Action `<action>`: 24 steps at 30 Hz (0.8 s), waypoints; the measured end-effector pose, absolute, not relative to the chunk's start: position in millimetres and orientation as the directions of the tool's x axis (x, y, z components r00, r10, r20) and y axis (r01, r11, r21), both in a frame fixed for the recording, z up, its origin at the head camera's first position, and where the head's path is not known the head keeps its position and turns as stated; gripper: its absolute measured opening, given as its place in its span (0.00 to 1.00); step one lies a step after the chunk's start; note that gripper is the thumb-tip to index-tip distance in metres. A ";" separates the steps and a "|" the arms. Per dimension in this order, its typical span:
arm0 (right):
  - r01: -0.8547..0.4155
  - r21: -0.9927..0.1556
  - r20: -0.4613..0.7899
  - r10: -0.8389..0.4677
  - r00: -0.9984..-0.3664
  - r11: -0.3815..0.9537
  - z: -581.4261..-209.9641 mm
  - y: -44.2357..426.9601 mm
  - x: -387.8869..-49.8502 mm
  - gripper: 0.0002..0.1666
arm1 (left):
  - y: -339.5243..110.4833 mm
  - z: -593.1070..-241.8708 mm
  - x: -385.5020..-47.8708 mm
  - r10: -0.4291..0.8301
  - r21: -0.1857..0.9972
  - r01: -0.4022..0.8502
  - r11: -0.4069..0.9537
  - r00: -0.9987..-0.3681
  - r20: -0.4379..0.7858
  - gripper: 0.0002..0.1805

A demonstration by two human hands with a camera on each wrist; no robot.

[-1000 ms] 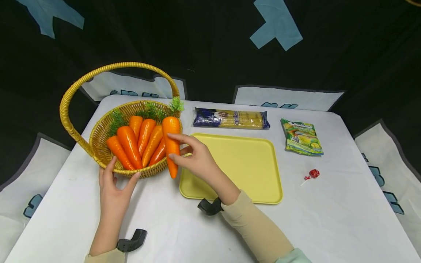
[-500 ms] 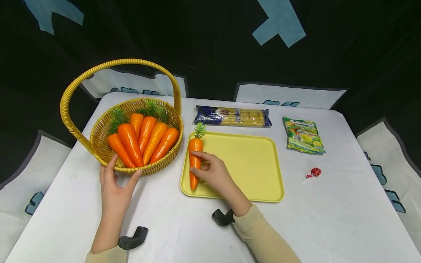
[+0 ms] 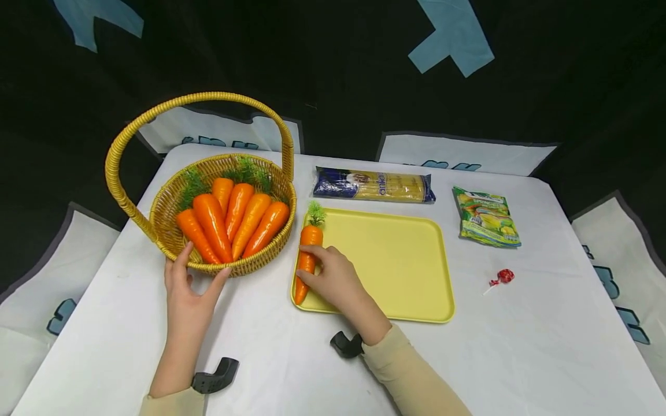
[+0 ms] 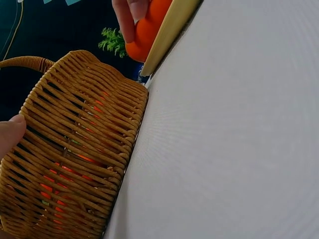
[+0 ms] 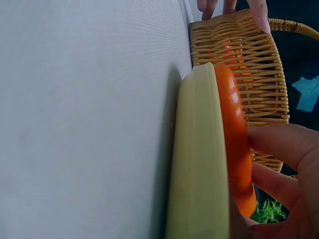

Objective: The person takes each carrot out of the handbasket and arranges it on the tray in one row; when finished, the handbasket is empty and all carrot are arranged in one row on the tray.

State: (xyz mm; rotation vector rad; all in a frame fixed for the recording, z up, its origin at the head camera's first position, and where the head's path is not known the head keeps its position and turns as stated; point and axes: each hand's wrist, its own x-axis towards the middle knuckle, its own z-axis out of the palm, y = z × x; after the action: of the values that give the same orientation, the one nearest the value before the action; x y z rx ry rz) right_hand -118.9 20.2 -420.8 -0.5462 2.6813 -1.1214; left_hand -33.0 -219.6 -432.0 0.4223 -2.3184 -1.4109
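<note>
An orange carrot with a green top (image 3: pixel 311 237) lies along the left side of the yellow tray (image 3: pixel 390 263). My right hand (image 3: pixel 338 280) pinches it between thumb and fingers; the right wrist view shows the carrot (image 5: pixel 234 139) against the tray's edge (image 5: pixel 197 149). At the left stands the wicker basket (image 3: pixel 255 264) with several carrots (image 3: pixel 212 222) in it, their tips toward me. My left hand (image 3: pixel 189 306) grips the basket's near rim, thumb and fingers spread; in the left wrist view its thumb rests on the wickerwork (image 4: pixel 75 149).
Behind the tray lies a blue and yellow pasta packet (image 3: pixel 374 185). A green packet (image 3: pixel 488 218) and a red lollipop (image 3: pixel 504 276) lie to the tray's right on the white tabletop (image 3: pixel 546 346). The basket's tall handle (image 3: pixel 200 97) arches above it.
My right hand has carried the carrot from the basket's right edge to the tray's left side, where the carrot now lies slightly tilted. My left hand has stayed at the basket rim.
</note>
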 end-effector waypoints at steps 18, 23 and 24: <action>-0.321 -0.601 -0.071 -0.449 -0.891 0.732 -407.3 27.5 -112.6 0.27 | -218.6 -430.5 -33.6 -0.451 0.885 -0.066 0.460 -0.877 0.169 0.46; -0.324 -0.596 -0.071 -0.450 -0.890 0.735 -402.2 33.6 -112.5 0.27 | -219.3 -430.8 -33.2 -0.450 0.885 -0.069 0.460 -0.877 0.166 0.46; -0.323 -0.598 -0.073 -0.451 -0.890 0.734 -401.5 34.5 -112.6 0.27 | -219.5 -430.8 -33.1 -0.451 0.886 -0.071 0.459 -0.878 0.164 0.46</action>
State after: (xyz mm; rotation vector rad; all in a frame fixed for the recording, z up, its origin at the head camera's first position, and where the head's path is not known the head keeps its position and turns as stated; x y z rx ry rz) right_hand -112.6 34.5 -401.5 -0.6153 2.7229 -0.8808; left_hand -33.1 -219.5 -430.8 0.4395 -2.3375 -1.3925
